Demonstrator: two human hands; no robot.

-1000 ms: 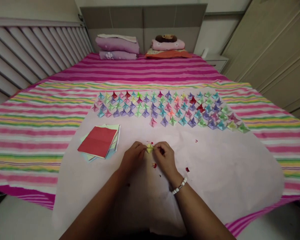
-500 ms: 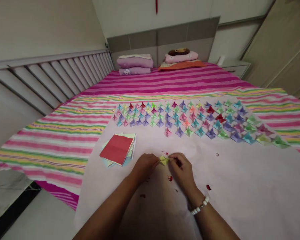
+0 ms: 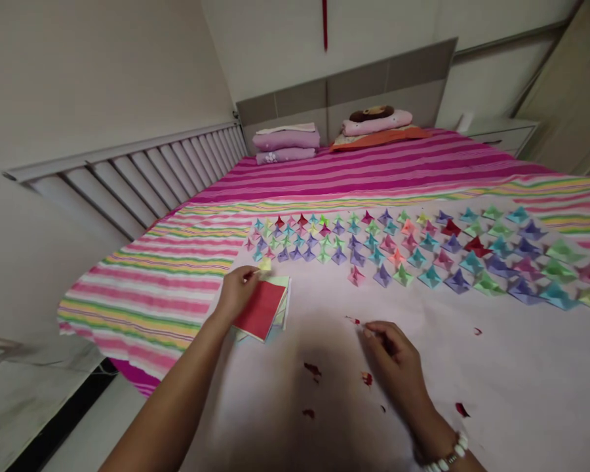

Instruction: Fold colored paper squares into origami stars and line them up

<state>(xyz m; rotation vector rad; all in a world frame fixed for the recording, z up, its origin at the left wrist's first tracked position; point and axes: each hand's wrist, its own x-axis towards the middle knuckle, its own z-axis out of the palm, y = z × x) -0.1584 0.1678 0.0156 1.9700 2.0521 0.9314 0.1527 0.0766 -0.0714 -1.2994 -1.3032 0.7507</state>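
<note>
Paper pc (image 3: pixel 265 263), yellow, now moved beyond paper stack (image 3: pixel 261 308), pinched by L hand (image 3: pixel 238 290) only; R hand (image 3: pixel 396 354), right of stack, half-curled, can't tell if empty, so 2-handed work seems paused.

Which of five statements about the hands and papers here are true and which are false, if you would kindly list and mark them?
1. The left hand holds a yellow folded paper. True.
2. The top sheet of the paper stack is red. True.
3. The right hand rests on the paper stack. False: it is apart from the stack, over the pale sheet.
4. The beaded bracelet is on the left wrist. False: it is on the right wrist.
5. The rows of folded paper pieces are all one colour. False: they include purple, blue, green, pink and red ones.
</note>
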